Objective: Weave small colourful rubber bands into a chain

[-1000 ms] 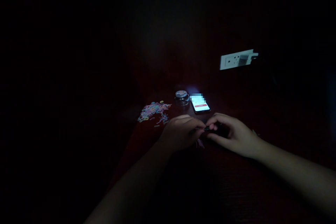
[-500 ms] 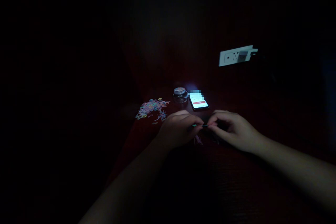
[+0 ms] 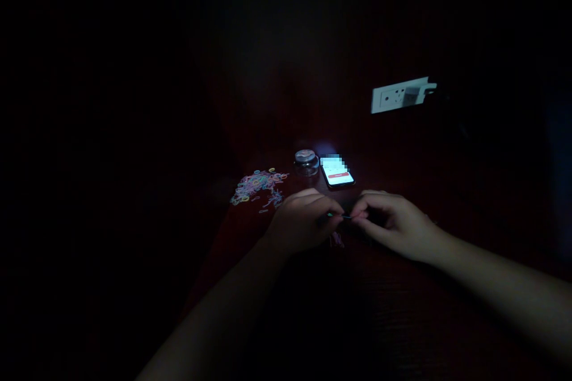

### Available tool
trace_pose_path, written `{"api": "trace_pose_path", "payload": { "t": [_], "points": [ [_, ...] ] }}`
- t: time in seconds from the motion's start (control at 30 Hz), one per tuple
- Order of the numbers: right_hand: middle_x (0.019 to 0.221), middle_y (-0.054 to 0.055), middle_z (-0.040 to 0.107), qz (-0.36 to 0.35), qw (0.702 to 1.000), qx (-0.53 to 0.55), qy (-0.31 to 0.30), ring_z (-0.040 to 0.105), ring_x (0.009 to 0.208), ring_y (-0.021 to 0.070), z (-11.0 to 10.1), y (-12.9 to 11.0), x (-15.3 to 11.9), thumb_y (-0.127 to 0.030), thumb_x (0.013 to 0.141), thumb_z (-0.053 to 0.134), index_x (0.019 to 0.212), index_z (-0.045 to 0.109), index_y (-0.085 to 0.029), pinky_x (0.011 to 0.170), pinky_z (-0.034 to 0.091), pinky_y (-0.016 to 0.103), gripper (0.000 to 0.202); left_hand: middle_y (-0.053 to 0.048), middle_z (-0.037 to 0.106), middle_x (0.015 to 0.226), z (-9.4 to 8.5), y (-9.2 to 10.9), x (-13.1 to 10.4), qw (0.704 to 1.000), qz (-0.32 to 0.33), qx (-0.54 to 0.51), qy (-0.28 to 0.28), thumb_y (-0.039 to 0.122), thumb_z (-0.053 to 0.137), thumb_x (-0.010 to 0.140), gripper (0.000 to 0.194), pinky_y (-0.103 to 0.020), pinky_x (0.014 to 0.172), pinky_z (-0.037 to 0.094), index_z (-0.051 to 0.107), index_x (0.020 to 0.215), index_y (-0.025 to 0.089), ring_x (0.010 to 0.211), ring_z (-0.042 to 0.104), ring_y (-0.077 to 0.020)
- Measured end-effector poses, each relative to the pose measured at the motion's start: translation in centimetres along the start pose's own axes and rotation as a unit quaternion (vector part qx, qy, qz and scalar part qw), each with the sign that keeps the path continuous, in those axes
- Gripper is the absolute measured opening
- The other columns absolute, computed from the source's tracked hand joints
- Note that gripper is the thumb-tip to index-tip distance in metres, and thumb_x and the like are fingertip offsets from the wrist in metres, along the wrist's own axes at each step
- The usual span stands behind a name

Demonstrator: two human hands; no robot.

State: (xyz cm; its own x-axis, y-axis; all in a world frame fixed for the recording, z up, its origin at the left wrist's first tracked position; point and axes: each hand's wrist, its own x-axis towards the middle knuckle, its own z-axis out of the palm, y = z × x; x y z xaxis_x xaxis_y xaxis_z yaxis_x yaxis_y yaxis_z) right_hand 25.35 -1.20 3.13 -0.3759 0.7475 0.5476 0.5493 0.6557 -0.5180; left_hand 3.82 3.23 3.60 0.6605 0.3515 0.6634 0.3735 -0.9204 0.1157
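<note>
My left hand (image 3: 301,220) pinches a thin dark strand (image 3: 347,216) between thumb and forefinger, with a bit of green showing by the fingers. The strand's other end is pinched by my right hand (image 3: 395,223), so it spans the small gap between my fingertips. It may be a small elastic band, but the dim light hides its exact kind. Just below my fingertips, a few pinkish elastic bands (image 3: 336,240) lie on the dark reddish table. Beyond my left hand is a loose heap of small coloured elastic bands (image 3: 259,181).
A small clear jar (image 3: 306,165) with a patterned lid stands behind my hands. Beside it lies a phone (image 3: 339,172) with its screen lit. A white socket panel (image 3: 397,96) with a plug is at the upper right. Darkness covers most of the surroundings.
Both hands keep their pinch on the strand and have barely moved, with the fingertips slightly lower. The view has shifted a little. The heap, jar and phone stay where they were.
</note>
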Motion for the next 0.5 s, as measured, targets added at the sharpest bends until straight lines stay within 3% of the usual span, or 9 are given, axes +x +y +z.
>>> {"api": "trace_pose_path", "payload": {
  "t": [0.5],
  "points": [
    [0.074,0.003,0.062,-0.009,1.0,0.008,0.016,0.058,0.069,0.0147,-0.03,-0.02,0.09,-0.02,0.081,0.06,0.08,0.065,-0.017,0.066,0.044,0.028,0.006,-0.001,0.068,0.081,-0.03,-0.11,-0.16,1.0,-0.005,0.0,-0.006,0.031,0.058,0.088,0.013,-0.029,0.072,0.047,0.065,0.089,0.021,0.077,0.059,-0.0149]
  ]
}}
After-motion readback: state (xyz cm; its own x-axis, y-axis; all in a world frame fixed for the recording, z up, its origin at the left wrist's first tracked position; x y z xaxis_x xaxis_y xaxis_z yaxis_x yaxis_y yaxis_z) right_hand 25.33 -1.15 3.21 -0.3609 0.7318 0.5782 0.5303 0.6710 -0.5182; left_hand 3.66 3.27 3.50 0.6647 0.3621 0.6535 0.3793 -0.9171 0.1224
